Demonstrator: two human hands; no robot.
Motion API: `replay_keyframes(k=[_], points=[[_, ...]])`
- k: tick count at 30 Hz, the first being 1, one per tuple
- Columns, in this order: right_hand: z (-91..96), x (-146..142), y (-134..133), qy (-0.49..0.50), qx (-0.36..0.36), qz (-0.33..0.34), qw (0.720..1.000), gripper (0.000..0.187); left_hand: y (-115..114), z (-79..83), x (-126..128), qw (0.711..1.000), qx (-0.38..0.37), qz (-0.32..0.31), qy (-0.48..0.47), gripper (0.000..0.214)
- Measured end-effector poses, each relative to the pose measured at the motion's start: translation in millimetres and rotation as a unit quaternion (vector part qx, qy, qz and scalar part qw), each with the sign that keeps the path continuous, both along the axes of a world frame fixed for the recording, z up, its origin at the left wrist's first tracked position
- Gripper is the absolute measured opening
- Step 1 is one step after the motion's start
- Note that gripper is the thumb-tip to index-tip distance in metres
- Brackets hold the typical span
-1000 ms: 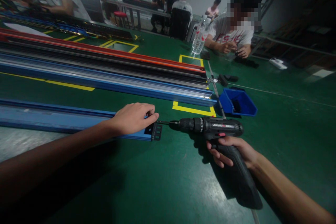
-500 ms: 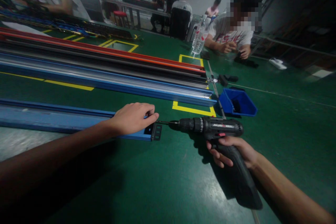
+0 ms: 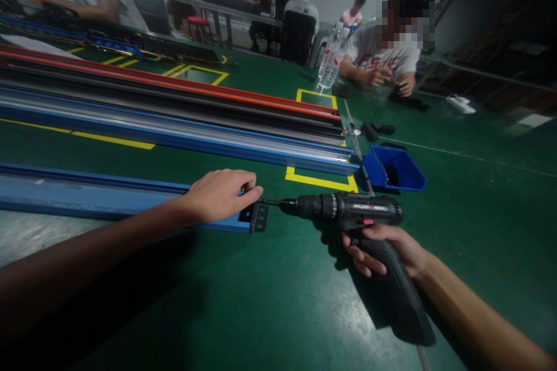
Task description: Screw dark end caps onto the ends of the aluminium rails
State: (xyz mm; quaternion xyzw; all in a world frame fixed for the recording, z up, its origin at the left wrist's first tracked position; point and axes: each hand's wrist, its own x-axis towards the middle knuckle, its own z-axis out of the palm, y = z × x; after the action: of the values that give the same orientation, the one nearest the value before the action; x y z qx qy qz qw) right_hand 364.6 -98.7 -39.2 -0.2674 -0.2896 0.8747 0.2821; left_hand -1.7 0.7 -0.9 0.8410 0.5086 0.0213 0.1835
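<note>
A black cordless drill (image 3: 369, 211) lies on its side in the grip of my right hand (image 3: 387, 246), with the index finger by its trigger. Its long thin bit points left and reaches the end of a blue metal rail (image 3: 87, 188). My left hand (image 3: 224, 194) is closed over that end, thumb and fingers curled down near the bit's tip. A small black slotted bracket (image 3: 260, 218) sticks out from the rail's end, just below these fingers. The spot where the bit meets the rail, and any screw there, is hidden by my left fingertips.
Beyond lie several long rails, blue (image 3: 261, 153), black and orange (image 3: 243, 94), side by side on the green tabletop (image 3: 261, 301). A blue bin (image 3: 394, 168) stands behind the drill. Water bottles (image 3: 331, 61) stand farther back, near a seated person (image 3: 383, 52).
</note>
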Motion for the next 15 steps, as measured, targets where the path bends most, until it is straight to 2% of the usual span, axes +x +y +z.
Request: replay_keyframes(k=[15], points=[[-0.8,0.1,1.7,0.007,0.001,0.002,1.000,0.036,0.2,-1.2,-0.3,1.000,0.006,-0.002,0.009,0.041]])
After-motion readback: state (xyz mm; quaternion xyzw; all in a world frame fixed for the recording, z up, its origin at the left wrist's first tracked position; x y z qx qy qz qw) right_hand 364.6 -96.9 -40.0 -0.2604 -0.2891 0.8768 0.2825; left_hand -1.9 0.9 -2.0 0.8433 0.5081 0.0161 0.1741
